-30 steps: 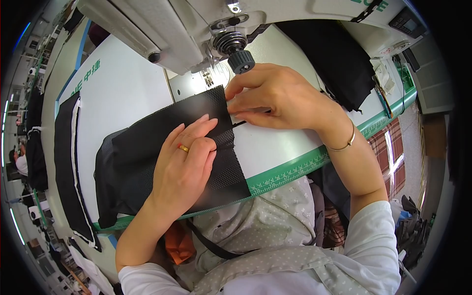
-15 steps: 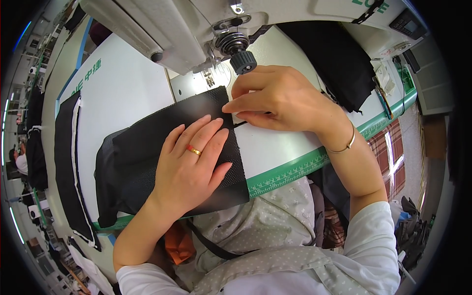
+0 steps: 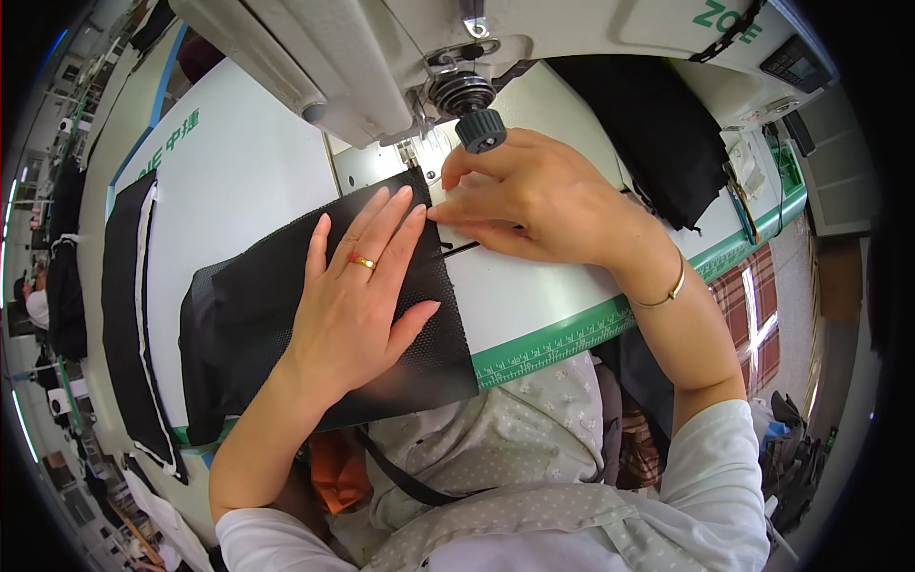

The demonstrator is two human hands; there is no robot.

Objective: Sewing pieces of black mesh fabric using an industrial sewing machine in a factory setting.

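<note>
We are resting our left hand (image 3: 348, 310) on a broad piece of black, partly mesh-textured cloth (image 3: 253, 310), palm down and fingers spread, grasping nothing; the flat palm is probably holding the layer smooth and checking it from sliding. This cloth is lying on the glossy white tabletop (image 3: 243, 148), its lower side overlapping the green, ruler-marked table edge (image 3: 562, 336) and its upper right corner sitting by the small metal presser foot (image 3: 408, 153). We cannot tell whether that corner is under the foot or just short of it; the placing seems to be leaving it within reach of both hands.

We are holding our right hand (image 3: 538, 205) at the cloth's right edge, fingers bent and thumb turned inward. The index fingertip is meeting that edge, seemingly to steady it; whether we are pinching anything, we cannot tell.

The pale grey sewing-machine head (image 3: 276, 67) is looming above, its ridged dark knob (image 3: 481, 131) standing close over our right hand. A long black fabric strip with white edging (image 3: 124, 305) is lying at far left, and folded black fabric (image 3: 658, 133) at upper right, both apart from the cloth, apparently so the middle is leaving room for our hands.
</note>
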